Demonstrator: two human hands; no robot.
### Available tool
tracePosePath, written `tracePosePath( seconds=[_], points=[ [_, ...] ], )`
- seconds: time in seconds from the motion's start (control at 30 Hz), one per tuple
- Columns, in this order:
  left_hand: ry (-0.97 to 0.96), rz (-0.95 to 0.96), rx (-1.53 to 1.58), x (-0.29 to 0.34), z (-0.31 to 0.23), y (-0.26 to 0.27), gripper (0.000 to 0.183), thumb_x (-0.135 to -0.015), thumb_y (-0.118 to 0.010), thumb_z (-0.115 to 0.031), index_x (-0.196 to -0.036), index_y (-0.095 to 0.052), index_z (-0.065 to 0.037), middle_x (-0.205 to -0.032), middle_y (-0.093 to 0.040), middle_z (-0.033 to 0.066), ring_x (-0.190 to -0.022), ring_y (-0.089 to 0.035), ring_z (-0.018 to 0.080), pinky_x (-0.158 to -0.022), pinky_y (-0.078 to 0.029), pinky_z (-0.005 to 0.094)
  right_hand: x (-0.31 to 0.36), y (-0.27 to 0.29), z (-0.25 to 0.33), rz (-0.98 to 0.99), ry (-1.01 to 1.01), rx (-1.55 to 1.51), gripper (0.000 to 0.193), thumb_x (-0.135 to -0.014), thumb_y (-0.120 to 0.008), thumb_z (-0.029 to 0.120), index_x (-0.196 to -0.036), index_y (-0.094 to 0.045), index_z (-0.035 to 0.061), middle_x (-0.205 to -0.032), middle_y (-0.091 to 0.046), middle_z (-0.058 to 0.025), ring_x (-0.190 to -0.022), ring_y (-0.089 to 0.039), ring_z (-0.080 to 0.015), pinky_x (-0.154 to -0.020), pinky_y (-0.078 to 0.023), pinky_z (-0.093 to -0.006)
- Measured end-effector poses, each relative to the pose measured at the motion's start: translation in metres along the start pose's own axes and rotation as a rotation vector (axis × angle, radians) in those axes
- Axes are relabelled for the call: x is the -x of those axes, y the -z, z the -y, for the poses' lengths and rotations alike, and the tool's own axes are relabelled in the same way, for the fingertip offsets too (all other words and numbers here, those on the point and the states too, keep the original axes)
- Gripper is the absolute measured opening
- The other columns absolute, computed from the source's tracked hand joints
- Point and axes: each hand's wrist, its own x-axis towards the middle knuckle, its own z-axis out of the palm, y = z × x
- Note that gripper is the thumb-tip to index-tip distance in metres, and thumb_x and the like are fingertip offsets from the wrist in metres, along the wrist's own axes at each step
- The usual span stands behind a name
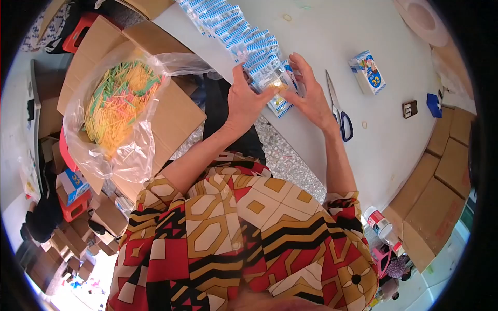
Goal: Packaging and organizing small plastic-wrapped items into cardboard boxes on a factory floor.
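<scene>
Near the table's edge, my left hand [245,108] and my right hand [313,102] close around a small blue-and-white packet [268,73] with a clear front. Both thumbs meet at its near side, and the fingers press on its left and right. Part of another blue-and-white packet [281,108] shows under my hands. Just beyond them, a long overlapping row of similar packets [228,25] runs toward the far left. To the right of my right hand lies a pair of scissors [346,126] with dark blue handles.
A plastic bag full of thin yellow, green and pink sticks [122,111] sits in an open cardboard box [179,116] at left. On the grey table [332,36] are a blue-and-white pack [368,72] and a small dark case [410,109]. Cardboard boxes [433,202] are stacked at right.
</scene>
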Motion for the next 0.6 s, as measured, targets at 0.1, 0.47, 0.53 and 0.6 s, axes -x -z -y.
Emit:
tracePosePath(
  seconds=[0.1,0.47,0.53,0.6],
  points=[
    [-0.042,-0.024,0.048,-0.004,0.004,0.004,0.075,-0.066,-0.076,-0.014,-0.122,-0.031,0.005,-0.103,-0.060,0.0165,-0.092,-0.062,0.0220,-0.077,-0.050,0.0289,-0.014,0.004,0.005,0.111,-0.035,0.160,0.087,-0.072,-0.072,0.022,-0.140,-0.020,0.0077,-0.136,-0.037,-0.0119,-0.124,-0.037,-0.0262,-0.098,-0.035,-0.0355],
    [0.069,0.071,-0.002,-0.019,0.004,0.022,0.055,-0.062,-0.079,-0.018,-0.105,-0.051,0.003,-0.090,-0.063,0.0101,-0.075,-0.061,0.0132,-0.067,-0.050,0.0263,-0.042,0.005,0.005,0.306,-0.178,0.151,0.083,-0.064,-0.079,0.032,-0.130,-0.037,0.0048,-0.118,-0.049,-0.0105,-0.101,-0.051,-0.0206,-0.088,-0.041,-0.0325],
    [0.082,0.089,-0.015,-0.019,0.001,0.025,0.054,-0.062,-0.079,-0.019,-0.103,-0.053,0.003,-0.092,-0.063,0.0098,-0.074,-0.060,0.0120,-0.066,-0.049,0.0257,-0.038,0.002,0.004,0.258,-0.098,0.118,0.079,-0.064,-0.079,0.030,-0.127,-0.039,0.0043,-0.117,-0.050,-0.0102,-0.103,-0.050,-0.0201,-0.091,-0.039,-0.0322],
    [0.094,0.104,-0.029,-0.015,0.000,0.027,0.052,-0.061,-0.079,-0.019,-0.101,-0.054,0.003,-0.095,-0.062,0.0095,-0.074,-0.059,0.0109,-0.065,-0.049,0.0251,-0.033,-0.001,0.011,0.212,-0.016,0.083,0.076,-0.064,-0.079,0.029,-0.124,-0.041,0.0038,-0.116,-0.050,-0.0099,-0.105,-0.048,-0.0196,-0.093,-0.038,-0.0319]
  ],
)
